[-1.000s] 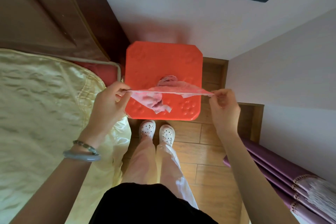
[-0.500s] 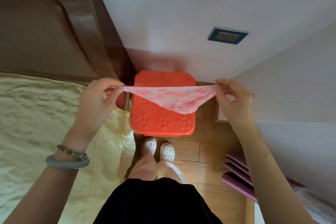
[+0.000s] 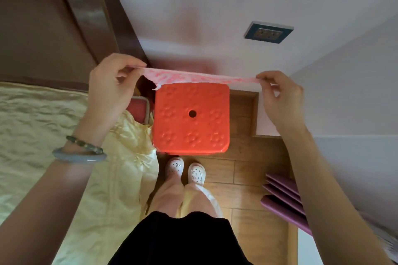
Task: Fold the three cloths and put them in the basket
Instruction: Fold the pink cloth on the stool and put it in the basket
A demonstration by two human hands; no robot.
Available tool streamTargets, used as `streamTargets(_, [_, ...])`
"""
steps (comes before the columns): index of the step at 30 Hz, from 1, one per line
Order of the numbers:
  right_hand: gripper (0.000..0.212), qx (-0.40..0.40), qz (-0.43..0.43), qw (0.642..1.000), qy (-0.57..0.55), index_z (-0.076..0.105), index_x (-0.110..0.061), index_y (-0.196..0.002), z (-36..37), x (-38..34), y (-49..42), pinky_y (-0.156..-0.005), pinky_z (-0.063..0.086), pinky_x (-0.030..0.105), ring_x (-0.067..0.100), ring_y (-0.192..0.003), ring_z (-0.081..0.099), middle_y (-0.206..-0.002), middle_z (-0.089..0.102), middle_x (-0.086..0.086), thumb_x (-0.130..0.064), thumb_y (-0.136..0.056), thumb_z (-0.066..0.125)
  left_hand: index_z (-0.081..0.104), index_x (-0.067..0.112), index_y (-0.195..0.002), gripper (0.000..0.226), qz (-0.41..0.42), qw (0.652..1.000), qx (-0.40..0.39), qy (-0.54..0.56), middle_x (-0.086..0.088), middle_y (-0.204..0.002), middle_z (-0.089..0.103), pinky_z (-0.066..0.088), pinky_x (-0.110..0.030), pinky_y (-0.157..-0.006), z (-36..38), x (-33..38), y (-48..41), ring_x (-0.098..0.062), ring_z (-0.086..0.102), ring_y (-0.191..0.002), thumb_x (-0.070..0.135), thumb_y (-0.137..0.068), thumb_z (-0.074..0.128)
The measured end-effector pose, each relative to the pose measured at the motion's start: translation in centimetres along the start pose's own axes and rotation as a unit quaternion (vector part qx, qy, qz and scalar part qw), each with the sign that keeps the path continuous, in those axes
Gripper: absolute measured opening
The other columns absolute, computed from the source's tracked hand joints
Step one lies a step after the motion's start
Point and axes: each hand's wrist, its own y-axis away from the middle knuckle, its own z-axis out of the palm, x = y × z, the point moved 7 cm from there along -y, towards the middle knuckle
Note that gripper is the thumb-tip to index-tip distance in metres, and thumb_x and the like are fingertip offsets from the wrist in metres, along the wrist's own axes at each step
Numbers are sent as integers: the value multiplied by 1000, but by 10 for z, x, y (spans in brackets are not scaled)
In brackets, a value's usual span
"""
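Head view: looks straight down past a black top and pale trousers to white shoes [image 3: 185, 170] on the wooden floor [image 3: 247, 180]. Holds a pink patterned cloth [image 3: 193, 76] stretched nearly level across the middle of the frame, over the far edge of a red plastic stool [image 3: 191, 127] and clear of its seat, with one small corner drooping near the left end. Pinches the cloth's left end with the left hand [image 3: 112, 90], fingers [image 3: 129, 63] curled and pressed onto the fabric against the thumb. Pinches the right end likewise with the right hand [image 3: 282, 101]. Wears a pale bangle [image 3: 79, 157] and a beaded bracelet [image 3: 85, 145] on the left wrist. Elsewhere: yellow bedcover [image 3: 43, 135] at left, dark headboard [image 3: 43, 28] at upper left, wall socket [image 3: 268, 32] at upper right, purple folded fabric [image 3: 284, 202] at lower right.
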Motion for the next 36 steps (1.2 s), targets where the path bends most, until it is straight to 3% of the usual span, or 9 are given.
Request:
streamTargets(4, [17,-41,11,999,9,69,-6,-96,30,32,25,-76,38,1,5,-81,57,-91,67,-3,-2,-88,55,66,31,-91,26,-4,998,-61,-26,17,-92,59,50,-22,-80,15,-33,41,-15,62,-86,6,-84,66])
streamTargets(9, [18,-172,28,981,83,70,-4,-95,85,81,78,-79,49,37,30,-87,62,-95,70,11,1,-85,56,72,9,-92,13,-83,980,-163,-79,14,-87,62,52,-31,-78,53,-101,110,-24,62,-90,2,-82,68])
streamTargets(13, [20,-259,68,956,123,72,-5,-96,112,117,122,-84,43,34,32,-95,62,-99,72,10,2,-84,57,73,11,-88,11,-144,953,-247,-104,-1,-87,69,49,-21,-75,76,-141,152,-24,62,-86,4,-79,71])
streamTargets(16, [22,-322,104,932,133,72,-7,-99,124,136,148,-86,41,31,28,-100,61,-103,71,8,0,-86,55,73,16,-85,11,-181,927,-311,-102,23,-77,64,47,-23,-75,85,-159,170,-17,62,-85,7,-79,72])
streamTargets(19, [20,-337,120,925,127,72,-8,-97,129,145,161,-83,42,31,28,-96,62,-102,71,8,-1,-87,56,74,14,-87,11,-193,910,-355,-97,27,-78,60,51,-35,-81,90,-168,179,-15,62,-85,6,-79,72])
streamTargets(24, [15,-269,126,950,96,71,-6,-93,136,148,139,-76,40,24,27,-84,64,-96,68,9,-1,-86,59,74,11,-96,14,-196,918,-330,-103,1,-91,69,46,-27,-81,96,-174,157,-13,60,-86,8,-83,69])
streamTargets(28, [18,-225,191,953,63,70,-7,-103,145,154,97,-76,35,14,16,-86,57,-108,67,7,-13,-91,58,73,15,-99,16,-207,939,-265,-78,7,-92,68,46,-20,-78,97,-179,118,-8,62,-83,11,-85,65])
streamTargets(32, [20,-197,199,958,58,70,-9,-105,160,163,54,-81,42,19,11,-87,59,-105,70,5,-14,-91,57,72,18,-95,17,-214,950,-218,-58,19,-81,64,44,-9,-73,107,-189,76,7,59,-73,11,-81,65])
streamTargets(36, [18,-181,199,962,55,70,-8,-102,178,176,20,-84,51,27,14,-86,62,-101,71,7,-11,-89,57,72,16,-92,16,-208,956,-195,-75,3,-82,70,50,-24,-78,119,-205,47,-10,65,-78,13,-78,64])
